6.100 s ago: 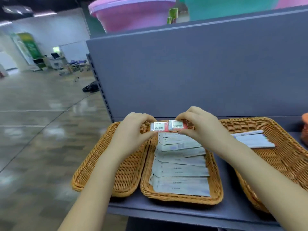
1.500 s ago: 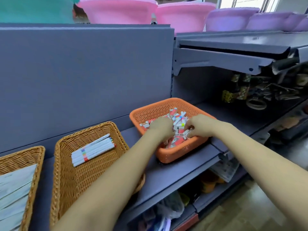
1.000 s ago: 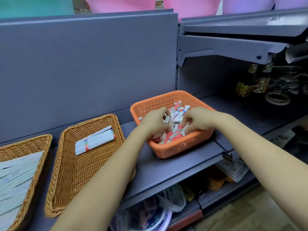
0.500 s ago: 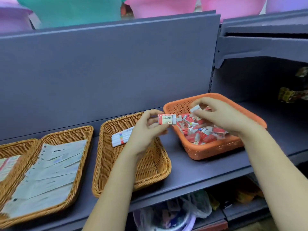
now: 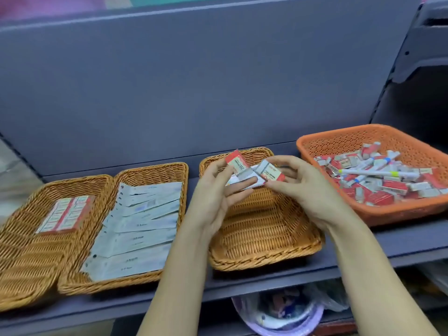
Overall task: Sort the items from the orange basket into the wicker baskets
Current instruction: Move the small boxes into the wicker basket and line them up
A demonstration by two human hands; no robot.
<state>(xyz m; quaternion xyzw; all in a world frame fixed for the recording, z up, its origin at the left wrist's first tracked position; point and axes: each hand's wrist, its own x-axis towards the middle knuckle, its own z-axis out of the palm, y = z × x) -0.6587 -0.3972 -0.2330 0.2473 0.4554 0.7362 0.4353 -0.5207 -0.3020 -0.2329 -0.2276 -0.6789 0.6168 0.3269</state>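
The fingers of the left hand were curled, the thumb and fingertips pinching a small red-and-white cardboard box tilted upward just above the middle of the frame. Beside it, the fingers of the right hand pinched a second red-and-white box printed 2B, the two boxes almost touching at their near ends. Both hands hovered over the right-hand tan woven wicker basket, where a few white markers showed in bits behind the fingers.

Out to the right of the frame stood the orange perforated plastic basket, holding a loose heap of small red-and-white boxes with white marker pens with coloured bands lying across it. To the left of the hands, the middle wicker basket carried overlapping flat pale-blue paper packets. At the far left of the frame, a third wicker basket held a neat row of red-and-white boxes toward its back.

All four baskets sat side by side on a grey-blue shelf with a tall grey back panel rising behind. Below the shelf edge, at the lower middle of the frame, a lilac plastic tub held bagged goods too blurred to make out.
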